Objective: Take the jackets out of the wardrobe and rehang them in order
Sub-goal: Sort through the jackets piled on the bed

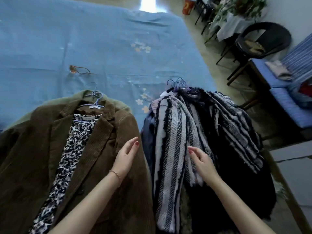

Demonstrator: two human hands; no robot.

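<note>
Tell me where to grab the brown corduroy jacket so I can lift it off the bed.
Grip the brown corduroy jacket by its pale blue hanger at the collar, reaching over from the far end; the hook lies exposed on the blue bedspread.

A bed with a blue bedspread carries two heaps of hung clothes. On the left lies a brown corduroy jacket over a green garment; just beside it on the right lies a pile of striped tweed jackets. Farther up lies a pair of glasses.

Brown jacket cut off at left and bottom edges. Green jacket mostly hidden beneath it. Striped pile conceals individual garments; count indeterminate.
</note>
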